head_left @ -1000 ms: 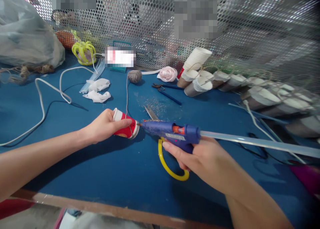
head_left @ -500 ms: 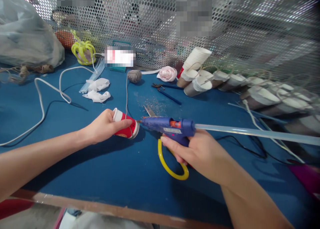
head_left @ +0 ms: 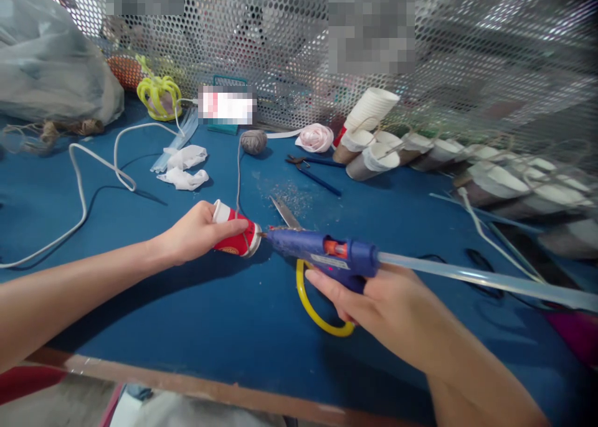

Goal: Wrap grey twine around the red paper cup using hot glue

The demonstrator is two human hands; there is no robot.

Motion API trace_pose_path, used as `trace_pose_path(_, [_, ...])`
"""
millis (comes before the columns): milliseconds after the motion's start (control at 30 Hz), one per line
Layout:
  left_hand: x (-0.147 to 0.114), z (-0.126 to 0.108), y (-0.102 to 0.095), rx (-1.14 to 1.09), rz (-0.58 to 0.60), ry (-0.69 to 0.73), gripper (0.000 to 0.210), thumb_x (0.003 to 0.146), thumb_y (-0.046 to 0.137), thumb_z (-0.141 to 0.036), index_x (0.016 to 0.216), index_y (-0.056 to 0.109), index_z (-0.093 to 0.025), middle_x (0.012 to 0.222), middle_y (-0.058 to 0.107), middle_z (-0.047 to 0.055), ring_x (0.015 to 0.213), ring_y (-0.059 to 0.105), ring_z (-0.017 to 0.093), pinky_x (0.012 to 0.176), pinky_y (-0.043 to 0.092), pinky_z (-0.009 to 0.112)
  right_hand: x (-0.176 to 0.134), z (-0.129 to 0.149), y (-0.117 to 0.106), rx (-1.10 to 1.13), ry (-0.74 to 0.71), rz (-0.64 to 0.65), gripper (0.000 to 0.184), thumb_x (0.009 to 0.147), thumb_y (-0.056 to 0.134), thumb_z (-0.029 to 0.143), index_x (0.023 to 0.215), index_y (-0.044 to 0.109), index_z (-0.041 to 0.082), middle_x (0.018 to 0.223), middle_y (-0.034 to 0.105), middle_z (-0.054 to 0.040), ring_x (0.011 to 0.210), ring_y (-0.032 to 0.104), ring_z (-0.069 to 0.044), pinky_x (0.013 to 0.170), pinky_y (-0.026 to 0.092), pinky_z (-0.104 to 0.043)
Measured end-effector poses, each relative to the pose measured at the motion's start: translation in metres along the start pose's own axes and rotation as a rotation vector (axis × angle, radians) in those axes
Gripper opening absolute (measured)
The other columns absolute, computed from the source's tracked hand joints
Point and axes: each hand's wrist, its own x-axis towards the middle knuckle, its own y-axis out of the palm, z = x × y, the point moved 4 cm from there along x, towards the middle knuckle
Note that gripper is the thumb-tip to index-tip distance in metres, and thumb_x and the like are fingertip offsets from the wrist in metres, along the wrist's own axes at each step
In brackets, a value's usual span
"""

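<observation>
My left hand (head_left: 199,231) grips a red and white paper cup (head_left: 243,241), tipped on its side with its base toward the right. Grey yarn (head_left: 238,184) runs from a small yarn ball (head_left: 253,142) to the cup and lies against its side. My right hand (head_left: 374,299) is wrapped round a blue hot glue gun (head_left: 306,246), and its nozzle is at the cup's base edge; contact is hard to tell. A long clear glue stick (head_left: 467,274) sticks out of the gun's back. Beneath the gun lie scissors (head_left: 303,290) with yellow handles, partly hidden.
Pliers (head_left: 314,173), a pink ribbon roll (head_left: 315,138) and white scraps (head_left: 184,168) lie beyond the hands. Wrapped paper cups (head_left: 374,160) with twine handles line the right back, by a perforated metal screen (head_left: 280,47). A white cable (head_left: 79,184) crosses the left side.
The back of the glue gun has swung down and slightly right with my right hand, while its nozzle stays by the cup's base. My left hand keeps its hold on the cup.
</observation>
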Motion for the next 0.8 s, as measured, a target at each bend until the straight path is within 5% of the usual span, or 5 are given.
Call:
trace_pose_path(467, [-0.0008, -0.0008, 0.0015, -0.024, 0.0, -0.011, 0.031, 0.068, 0.06, -0.039, 0.054, 0.058, -0.012, 0.048, 0.053, -0.002, 0.046, 0.042, 0.008, 0.047, 0.03, 0.02, -0.0058, 0.0038, 0.0025, 0.003, 0.026, 0.076, 0.03, 0.081, 0.044, 0.041, 0.065, 0.061, 0.023, 0.067, 0.067, -0.0031, 0.062, 0.063, -0.019, 0.049, 0.046, -0.027])
trace_pose_path(800, [-0.0012, -0.0006, 0.0011, -0.042, 0.01, -0.015, 0.029, 0.069, 0.06, -0.037, 0.056, 0.059, -0.011, 0.049, 0.054, -0.002, 0.047, 0.043, 0.008, 0.047, 0.031, 0.02, -0.0075, 0.0011, 0.0034, 0.096, 0.066, 0.058, 0.024, 0.08, 0.048, 0.041, 0.07, 0.061, 0.022, 0.041, 0.053, 0.0031, 0.035, 0.049, -0.014, 0.041, 0.04, -0.026])
